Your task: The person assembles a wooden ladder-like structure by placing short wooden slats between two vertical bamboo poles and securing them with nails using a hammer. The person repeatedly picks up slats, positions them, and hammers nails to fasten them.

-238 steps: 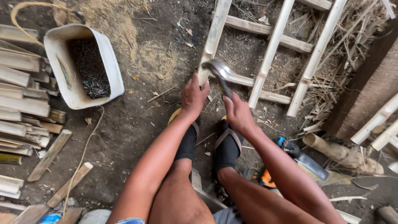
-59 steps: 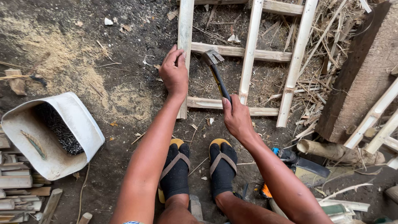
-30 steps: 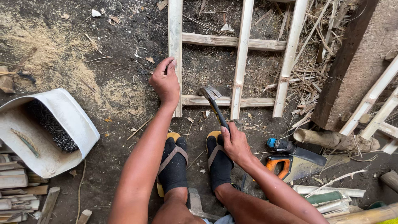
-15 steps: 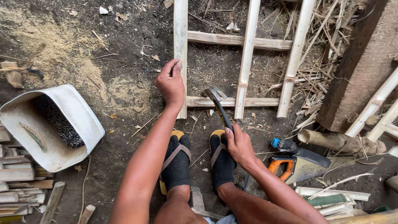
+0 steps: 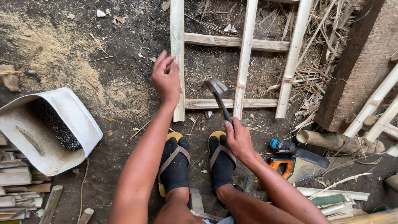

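Nailing is under way: the left hand (image 5: 166, 81) pinches at the left rail of the bamboo frame (image 5: 178, 62) lying on the dirt floor, while the right hand (image 5: 237, 139) is clenched around the raised hammer (image 5: 219, 99). Next calls for a true strike, clear of fingers.

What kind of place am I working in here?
Probably a rough outdoor or shed carpentry spot: dirt floor strewn with sawdust, a bamboo frame lying on the ground, a white tub of nails, a handsaw.
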